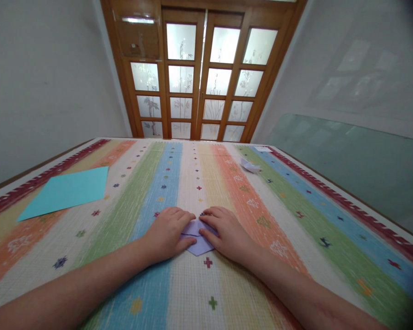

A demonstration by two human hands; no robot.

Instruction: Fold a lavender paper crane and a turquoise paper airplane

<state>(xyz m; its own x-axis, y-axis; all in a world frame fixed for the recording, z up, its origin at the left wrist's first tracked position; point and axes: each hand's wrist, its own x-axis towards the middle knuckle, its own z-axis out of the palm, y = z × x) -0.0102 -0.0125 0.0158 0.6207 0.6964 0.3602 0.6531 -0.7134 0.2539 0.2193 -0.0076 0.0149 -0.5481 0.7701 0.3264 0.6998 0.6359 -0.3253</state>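
Reference landmark: the folded lilac paper [198, 238], lying on the striped mat [179, 284] near its close edge, at about mid-width.

1. Far to the left of the lilac paper and somewhat beyond it, a flat turquoise sheet [69, 190] lies on the mat, untouched.

2. The left hand [168, 233] rests palm down on the left part of the lilac paper. Its fingers [179, 214] are extended, lying close together, and pressed flat; the fingertips reach the paper's upper left edge. The thumb lies along the paper's lower left edge. Nothing is gripped; contact is by pressure only.

3. The lilac paper shows between the two hands as a small pointed shape, its tip directed toward the near edge of the mat.

4. The right hand [227, 233] rests palm down on the right part of the lilac paper. Its fingers [215, 214] are extended and slightly spread, tips nearly meeting those of the left hand.

5. Well beyond the lilac paper and to its right, a small folded white paper piece [250, 166] lies on the mat.
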